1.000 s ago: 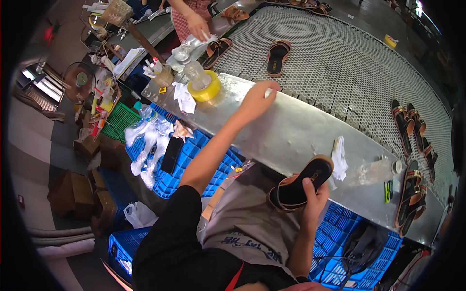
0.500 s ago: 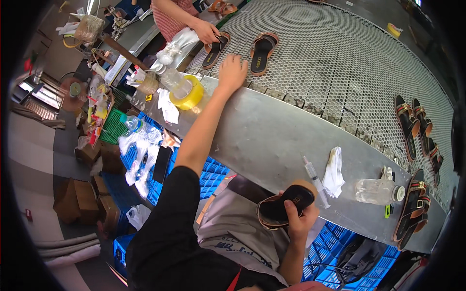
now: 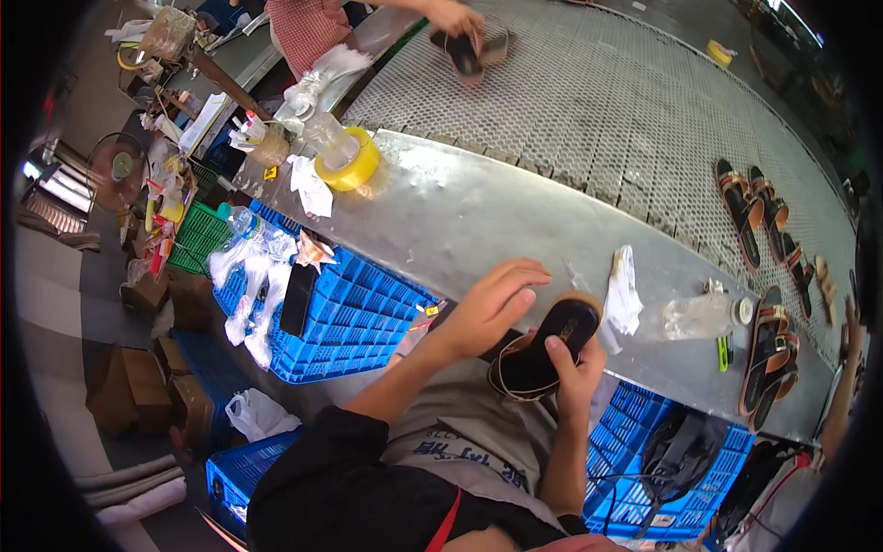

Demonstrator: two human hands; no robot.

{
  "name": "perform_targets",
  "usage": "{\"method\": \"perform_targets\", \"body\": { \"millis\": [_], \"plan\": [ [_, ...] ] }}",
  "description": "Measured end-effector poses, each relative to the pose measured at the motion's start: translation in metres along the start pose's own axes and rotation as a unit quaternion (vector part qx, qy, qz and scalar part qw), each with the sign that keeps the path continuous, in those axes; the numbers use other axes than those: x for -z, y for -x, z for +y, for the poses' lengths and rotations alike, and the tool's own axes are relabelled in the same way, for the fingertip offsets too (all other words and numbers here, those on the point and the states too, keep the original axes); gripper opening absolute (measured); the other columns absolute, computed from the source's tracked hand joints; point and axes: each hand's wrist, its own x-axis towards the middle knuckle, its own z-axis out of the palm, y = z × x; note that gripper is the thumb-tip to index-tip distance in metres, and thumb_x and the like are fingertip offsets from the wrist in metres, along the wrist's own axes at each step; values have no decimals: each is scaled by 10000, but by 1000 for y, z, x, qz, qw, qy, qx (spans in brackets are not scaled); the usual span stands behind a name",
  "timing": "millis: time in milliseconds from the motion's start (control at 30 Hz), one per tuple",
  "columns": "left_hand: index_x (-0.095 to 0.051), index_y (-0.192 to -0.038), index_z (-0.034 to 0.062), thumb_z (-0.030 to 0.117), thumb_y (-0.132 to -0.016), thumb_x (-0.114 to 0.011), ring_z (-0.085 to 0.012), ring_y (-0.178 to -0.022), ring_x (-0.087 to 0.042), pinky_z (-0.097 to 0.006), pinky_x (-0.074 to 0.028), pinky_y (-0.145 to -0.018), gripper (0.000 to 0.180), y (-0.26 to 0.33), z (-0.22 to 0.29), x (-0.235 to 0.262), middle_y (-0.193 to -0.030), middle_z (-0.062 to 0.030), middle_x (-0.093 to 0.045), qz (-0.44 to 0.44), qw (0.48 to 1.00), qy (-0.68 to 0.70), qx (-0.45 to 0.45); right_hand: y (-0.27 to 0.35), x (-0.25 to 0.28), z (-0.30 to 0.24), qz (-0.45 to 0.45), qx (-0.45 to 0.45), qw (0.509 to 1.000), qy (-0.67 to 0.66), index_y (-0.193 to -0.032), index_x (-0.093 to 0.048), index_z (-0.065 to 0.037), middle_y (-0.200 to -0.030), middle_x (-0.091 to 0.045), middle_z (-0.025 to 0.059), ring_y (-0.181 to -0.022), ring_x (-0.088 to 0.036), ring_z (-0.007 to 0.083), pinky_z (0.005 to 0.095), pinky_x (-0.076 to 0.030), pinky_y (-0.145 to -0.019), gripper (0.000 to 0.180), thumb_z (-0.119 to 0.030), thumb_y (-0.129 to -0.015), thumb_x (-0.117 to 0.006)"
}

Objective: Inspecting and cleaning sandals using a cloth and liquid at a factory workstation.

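Note:
A black-soled sandal (image 3: 526, 370) with a tan edge is gripped in my right hand (image 3: 579, 373) over my lap, its thumb lying on the insole. My left hand (image 3: 497, 304) hovers just left of the sandal, fingers stretched out and nothing in them. On the metal ledge (image 3: 515, 216) beyond, a syringe (image 3: 578, 278) lies partly hidden behind the sandal. Beside it is a crumpled white cloth (image 3: 624, 294). A clear bottle (image 3: 699, 316) with a white cap lies on its side to the right.
A co-worker's hand (image 3: 455, 18) holds blurred sandals (image 3: 464, 57) on the mesh conveyor (image 3: 570, 110). More sandals (image 3: 771, 354) rest at the right. Yellow tape (image 3: 354, 164) with a bottle inside stands on the ledge. Blue crates (image 3: 340, 322) sit below; another person's arm (image 3: 842, 386) shows far right.
My left hand has drawn back from the conveyor to beside the sandal. The co-worker's hand has moved right and brought the two far sandals together. My right hand keeps its hold.

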Motion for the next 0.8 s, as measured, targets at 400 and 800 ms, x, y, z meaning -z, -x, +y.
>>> {"method": "perform_targets", "body": {
  "millis": [400,800],
  "plan": [
    [-468,-1329,-25,201,-1045,-406,-247,-1139,-612,-361,-477,-1006,368,11,33,-29,-1300,-271,-586,-16,859,478,182,22,-22,-27,-12,-130,989,-71,-1272,-564,22,-1093,-655,62,-989,-597,115,256,-472,-874,358,-155,-966,-617],
    [-488,-1255,-43,112,-972,-513,-271,-1170,-601,-399,-482,-1009,324,18,53,-31,-1204,-230,-639,-16,872,469,139,43,-17,-37,-50,-54,997,-13,-1332,-492,25,-1134,-652,87,-1034,-594,122,263,-464,-905,418,-155,-974,-611]
  ]
}}
